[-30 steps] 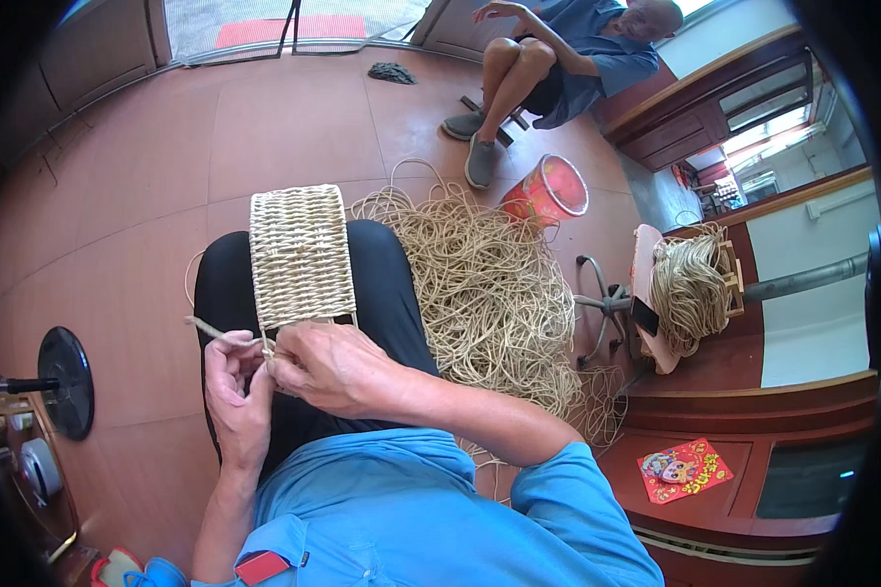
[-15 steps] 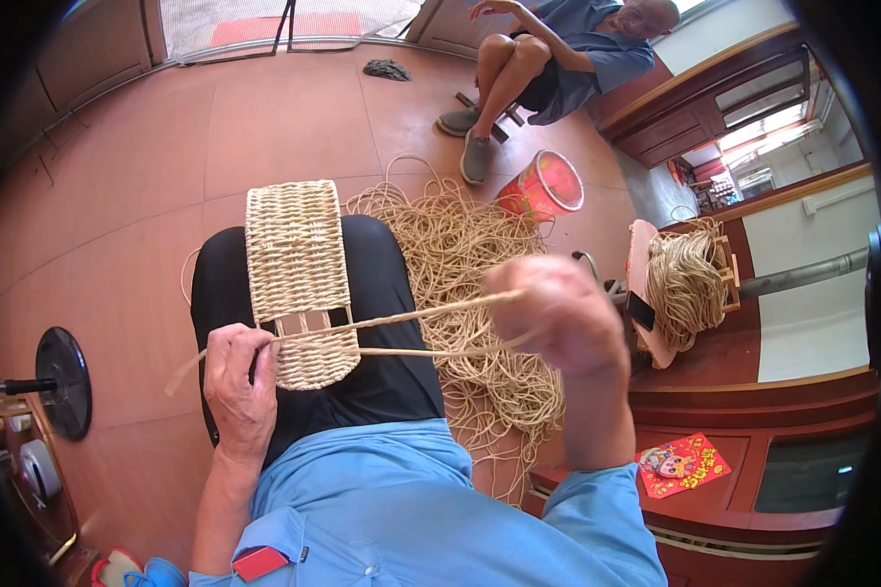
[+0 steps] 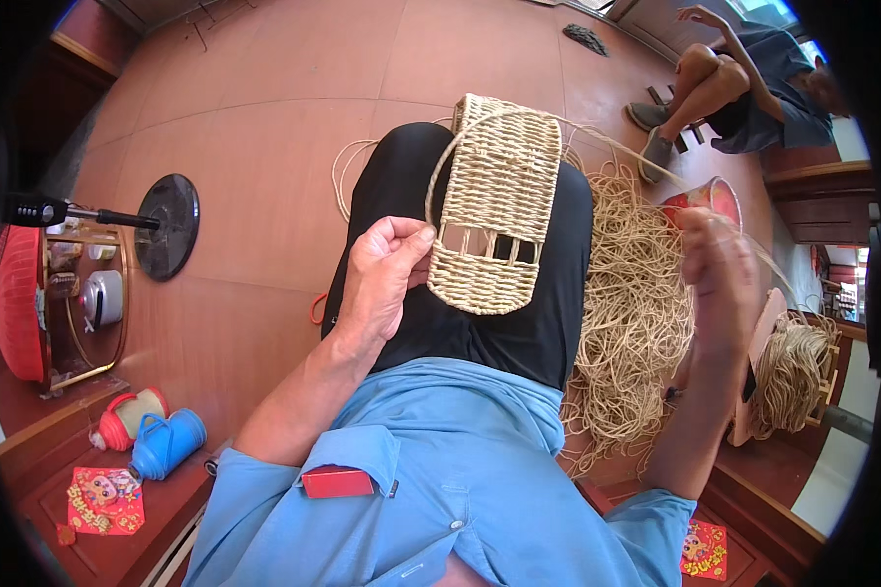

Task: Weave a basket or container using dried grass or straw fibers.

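Two hands over a tiled floor [image 3: 264,157], left hand [image 3: 382,279] pinched the woven panel [image 3: 494,210], right hand [image 3: 719,279], blurred, fingers' hold unclear, had swung farther right with its straw strand [image 3: 617,142]

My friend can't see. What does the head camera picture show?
A person's left hand pinches the edge of a woven straw panel lying on their lap, while the right hand pulls a strand out sideways. A straw pile lies beside them.
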Motion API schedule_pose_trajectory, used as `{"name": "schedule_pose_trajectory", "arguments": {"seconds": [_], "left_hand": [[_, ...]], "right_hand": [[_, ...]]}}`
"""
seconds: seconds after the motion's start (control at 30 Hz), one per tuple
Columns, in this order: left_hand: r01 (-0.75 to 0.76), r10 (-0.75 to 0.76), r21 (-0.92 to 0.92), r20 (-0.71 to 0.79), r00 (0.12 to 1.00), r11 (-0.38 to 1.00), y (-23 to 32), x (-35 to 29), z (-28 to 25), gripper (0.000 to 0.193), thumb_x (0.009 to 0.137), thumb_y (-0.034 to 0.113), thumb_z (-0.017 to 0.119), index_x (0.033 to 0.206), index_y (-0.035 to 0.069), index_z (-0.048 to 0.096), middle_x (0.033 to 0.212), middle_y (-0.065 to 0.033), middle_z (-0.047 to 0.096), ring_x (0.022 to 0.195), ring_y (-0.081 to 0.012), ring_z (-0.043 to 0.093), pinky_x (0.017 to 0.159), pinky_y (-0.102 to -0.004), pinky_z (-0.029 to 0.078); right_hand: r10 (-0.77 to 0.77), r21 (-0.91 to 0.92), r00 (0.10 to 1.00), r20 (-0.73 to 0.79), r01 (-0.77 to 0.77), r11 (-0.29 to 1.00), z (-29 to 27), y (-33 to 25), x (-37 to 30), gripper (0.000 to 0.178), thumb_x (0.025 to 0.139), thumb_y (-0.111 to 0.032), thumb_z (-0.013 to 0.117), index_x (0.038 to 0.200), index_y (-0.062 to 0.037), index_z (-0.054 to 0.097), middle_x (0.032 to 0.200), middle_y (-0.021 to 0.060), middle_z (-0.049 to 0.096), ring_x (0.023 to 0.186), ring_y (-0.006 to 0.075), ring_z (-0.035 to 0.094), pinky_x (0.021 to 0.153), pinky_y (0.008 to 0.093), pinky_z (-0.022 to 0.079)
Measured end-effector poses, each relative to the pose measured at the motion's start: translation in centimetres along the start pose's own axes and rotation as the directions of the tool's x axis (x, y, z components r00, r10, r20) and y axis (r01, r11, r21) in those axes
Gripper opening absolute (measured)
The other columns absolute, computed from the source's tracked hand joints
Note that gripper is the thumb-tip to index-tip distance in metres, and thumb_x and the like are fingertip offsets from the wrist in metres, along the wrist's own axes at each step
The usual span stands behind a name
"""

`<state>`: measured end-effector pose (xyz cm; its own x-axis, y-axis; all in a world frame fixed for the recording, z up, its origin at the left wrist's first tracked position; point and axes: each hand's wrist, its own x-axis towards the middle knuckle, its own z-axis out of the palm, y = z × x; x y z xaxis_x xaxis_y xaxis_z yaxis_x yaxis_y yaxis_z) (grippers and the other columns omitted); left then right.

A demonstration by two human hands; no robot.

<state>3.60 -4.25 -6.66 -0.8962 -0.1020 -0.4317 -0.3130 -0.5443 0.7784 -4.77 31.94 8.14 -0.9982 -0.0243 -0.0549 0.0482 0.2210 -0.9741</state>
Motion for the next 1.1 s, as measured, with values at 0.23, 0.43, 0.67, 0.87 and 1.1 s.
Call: {"name": "schedule_pose_trajectory", "arguments": {"seconds": [0.23, 0.43, 0.67, 0.87, 1.1], "left_hand": [[-0.058, 0.060, -0.041, 0.056, 0.997, 0.997, -0.8, -0.3, 0.0, 0.020, 0.115, 0.021, 0.071, 0.123, 0.002, 0.072, 0.107, -0.0061, 0.081, 0.092, -0.0116, 0.078, 0.088, -0.0303, 0.064], [-0.074, 0.075, -0.011, 0.084, 0.994, 0.997, -0.8, -1.2, 0.1, 0.032, 0.119, 0.029, 0.065, 0.131, 0.001, 0.074, 0.112, -0.0043, 0.080, 0.099, -0.0099, 0.075, 0.097, -0.0300, 0.061], [0.057, -0.025, -0.152, 0.203, 0.979, 0.987, -1.1, -0.7, -0.4, 0.032, 0.120, 0.029, 0.062, 0.137, 0.004, 0.072, 0.126, -0.0029, 0.078, 0.114, -0.0105, 0.071, 0.106, -0.0322, 0.055], [0.167, -0.093, -0.226, 0.309, 0.947, 0.960, -1.1, 0.0, -1.0, 0.032, 0.120, 0.026, 0.061, 0.142, 0.004, 0.069, 0.131, -0.0039, 0.077, 0.121, -0.0127, 0.070, 0.111, -0.0350, 0.053], [-0.074, 0.046, 0.163, 0.172, 0.984, 0.984, -0.7, -0.6, -0.5, 0.032, 0.119, 0.034, 0.066, 0.124, 0.003, 0.070, 0.111, -0.0002, 0.073, 0.095, -0.0076, 0.066, 0.086, -0.0244, 0.054]], "right_hand": [[-0.074, -0.188, 0.942, 0.326, 0.142, 0.972, 12.8, 2.4, -3.6, 0.014, 0.107, -0.008, 0.076, 0.118, -0.0018, 0.082, 0.099, 0.0021, 0.072, 0.085, 0.0092, 0.066, 0.075, 0.0283, 0.053], [-0.273, -0.330, 0.877, 0.395, 0.413, 0.849, 16.9, 3.7, -3.5, 0.020, 0.102, -0.007, 0.077, 0.121, -0.0090, 0.081, 0.100, 0.0105, 0.074, 0.082, 0.0297, 0.075, 0.074, 0.0419, 0.061], [-0.374, -0.480, 0.794, 0.479, 0.594, 0.645, 18.4, 4.3, -2.7, 0.014, 0.103, -0.012, 0.073, 0.117, -0.0107, 0.076, 0.094, 0.0107, 0.067, 0.086, 0.0332, 0.075, 0.077, 0.0463, 0.062], [-0.343, -0.527, 0.744, 0.573, 0.656, 0.540, 18.4, 3.9, -1.7, 0.006, 0.103, -0.012, 0.070, 0.108, -0.0078, 0.070, 0.092, 0.0111, 0.063, 0.087, 0.0335, 0.074, 0.078, 0.0476, 0.062], [-0.296, -0.530, 0.731, 0.615, 0.661, 0.531, 19.3, 4.0, -1.4, 0.015, 0.106, -0.017, 0.069, 0.100, -0.0038, 0.065, 0.092, 0.0146, 0.064, 0.091, 0.0367, 0.074, 0.081, 0.0483, 0.061]]}}
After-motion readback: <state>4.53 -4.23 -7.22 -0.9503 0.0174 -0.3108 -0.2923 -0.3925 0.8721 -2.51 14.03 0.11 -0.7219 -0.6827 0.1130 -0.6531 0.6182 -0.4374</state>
